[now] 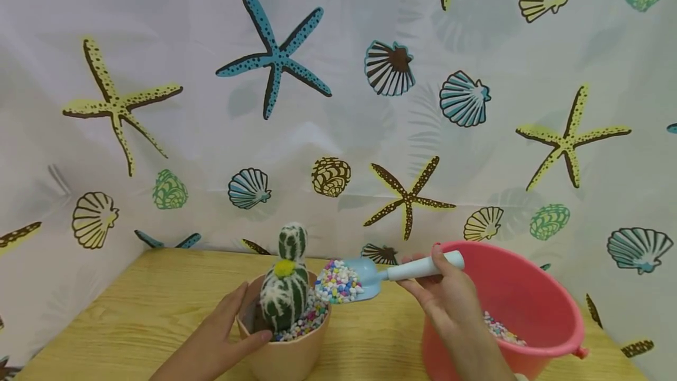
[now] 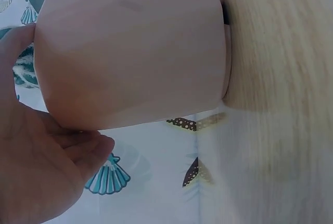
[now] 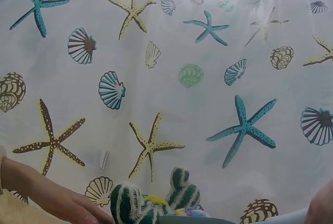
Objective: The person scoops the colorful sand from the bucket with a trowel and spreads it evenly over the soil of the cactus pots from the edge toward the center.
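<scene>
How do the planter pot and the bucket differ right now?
The planter pot is peach with an angular rim; the bucket is pinkish red with a rounded rim. The planter pot looks smaller than the bucket. The planter pot holds a cactus and pebbles; the bucket shows only pebbles. Both are open-topped.

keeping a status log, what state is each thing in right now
Trowel: loaded with multicoloured pebbles, gripped in the right hand
Flowerpot: upright, pebbles inside, held by the left hand
Cactus: standing in the flowerpot
Red bucket: open, some pebbles inside
Starfish-and-shell curtain: hanging, slightly creased
</scene>
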The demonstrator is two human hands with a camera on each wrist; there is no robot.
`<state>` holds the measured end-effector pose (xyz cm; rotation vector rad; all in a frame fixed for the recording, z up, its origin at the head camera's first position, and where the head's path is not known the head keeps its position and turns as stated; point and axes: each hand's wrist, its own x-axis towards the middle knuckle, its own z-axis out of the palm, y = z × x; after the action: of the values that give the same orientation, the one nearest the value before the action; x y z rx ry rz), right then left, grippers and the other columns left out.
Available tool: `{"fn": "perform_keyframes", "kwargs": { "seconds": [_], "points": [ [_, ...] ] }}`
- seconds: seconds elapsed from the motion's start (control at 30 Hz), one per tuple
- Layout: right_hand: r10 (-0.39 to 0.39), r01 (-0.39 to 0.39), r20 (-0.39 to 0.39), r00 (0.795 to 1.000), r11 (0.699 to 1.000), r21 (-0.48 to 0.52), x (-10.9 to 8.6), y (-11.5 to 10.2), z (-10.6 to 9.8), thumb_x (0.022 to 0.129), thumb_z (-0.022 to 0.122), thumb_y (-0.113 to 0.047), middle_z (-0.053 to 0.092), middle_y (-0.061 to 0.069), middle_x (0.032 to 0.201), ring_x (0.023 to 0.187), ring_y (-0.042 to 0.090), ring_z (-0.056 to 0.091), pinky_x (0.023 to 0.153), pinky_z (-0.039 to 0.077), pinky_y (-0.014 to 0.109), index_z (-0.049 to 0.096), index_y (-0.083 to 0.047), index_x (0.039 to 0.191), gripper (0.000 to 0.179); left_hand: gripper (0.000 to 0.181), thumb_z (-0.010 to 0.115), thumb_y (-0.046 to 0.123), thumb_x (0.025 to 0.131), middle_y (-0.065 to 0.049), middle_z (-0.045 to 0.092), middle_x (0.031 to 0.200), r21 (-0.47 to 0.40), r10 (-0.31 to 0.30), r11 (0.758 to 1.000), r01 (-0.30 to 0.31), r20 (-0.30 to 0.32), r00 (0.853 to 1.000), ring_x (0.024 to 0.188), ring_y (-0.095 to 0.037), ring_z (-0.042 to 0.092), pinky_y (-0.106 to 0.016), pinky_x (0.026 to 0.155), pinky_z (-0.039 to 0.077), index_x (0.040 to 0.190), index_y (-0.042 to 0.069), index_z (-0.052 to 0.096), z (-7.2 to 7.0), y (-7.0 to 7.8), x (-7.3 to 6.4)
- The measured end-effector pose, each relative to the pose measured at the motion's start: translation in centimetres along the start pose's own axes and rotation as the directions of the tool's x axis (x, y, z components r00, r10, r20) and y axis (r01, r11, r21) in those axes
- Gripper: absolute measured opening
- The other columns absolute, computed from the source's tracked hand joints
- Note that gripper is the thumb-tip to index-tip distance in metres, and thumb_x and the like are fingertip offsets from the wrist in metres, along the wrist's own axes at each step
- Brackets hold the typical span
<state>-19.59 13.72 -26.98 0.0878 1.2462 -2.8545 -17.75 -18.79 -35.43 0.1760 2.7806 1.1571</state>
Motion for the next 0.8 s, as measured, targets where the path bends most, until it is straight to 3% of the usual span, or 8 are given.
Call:
{"fn": "perform_keyframes", "kwargs": {
  "seconds": [0.27,0.4,0.5,0.63,0.8],
  "points": [
    [-0.011,0.011,-0.017,1.0,1.0,-0.02,-0.4,1.1,0.7,0.103,0.039,-0.024,0.043,0.014,0.11,0.113,0.03,0.043,0.102,0.034,0.058,0.03,-0.012,0.12,0.023,0.096,0.06,0.063,0.082,-0.028,0.026,0.152,0.167,0.08,0.983,-0.078,-0.009,0.997,0.133,-0.052,0.032,-0.067,0.095,0.038,0.154,0.015,0.018,-0.9,1.3,-1.2],
    [-0.008,0.007,-0.048,0.999,1.0,-0.021,-0.5,1.5,1.1,0.103,0.038,-0.022,0.04,0.016,0.116,0.118,0.035,0.043,0.102,0.034,0.059,0.032,-0.012,0.123,0.023,0.101,0.064,0.064,0.078,-0.034,0.034,0.144,0.245,0.03,0.969,-0.025,-0.019,0.999,0.126,-0.053,0.041,-0.065,0.093,0.041,0.149,0.002,0.027,-1.7,1.6,-1.4],
    [-0.005,0.004,-0.07,0.998,1.0,-0.018,-0.7,1.7,1.2,0.103,0.039,-0.022,0.036,0.017,0.12,0.123,0.039,0.038,0.102,0.034,0.06,0.033,-0.012,0.125,0.025,0.103,0.068,0.059,0.078,-0.035,0.034,0.144,0.201,0.047,0.979,-0.043,-0.019,0.999,0.129,-0.052,0.037,-0.063,0.096,0.04,0.145,-0.008,0.028,-1.9,1.3,-1.2],
    [-0.022,0.018,-0.07,0.997,0.998,-0.059,-0.8,1.9,1.2,0.103,0.039,-0.022,0.039,0.016,0.115,0.121,0.038,0.04,0.102,0.035,0.06,0.031,-0.01,0.127,0.028,0.106,0.071,0.052,0.08,-0.034,0.023,0.149,0.106,0.08,0.991,-0.08,0.001,0.997,0.134,-0.053,0.027,-0.064,0.099,0.036,0.148,-0.008,0.017,-1.8,0.8,-0.8],
    [-0.033,0.025,-0.065,0.997,0.993,-0.116,-1.0,2.0,1.3,0.103,0.038,-0.024,0.047,0.013,0.109,0.117,0.034,0.044,0.101,0.036,0.06,0.026,-0.007,0.133,0.036,0.106,0.07,0.053,0.08,-0.031,0.019,0.153,0.079,0.07,0.994,-0.071,0.02,0.997,0.137,-0.052,0.023,-0.065,0.102,0.032,0.15,-0.005,0.016,-1.7,0.7,-0.7]
  ]
}}
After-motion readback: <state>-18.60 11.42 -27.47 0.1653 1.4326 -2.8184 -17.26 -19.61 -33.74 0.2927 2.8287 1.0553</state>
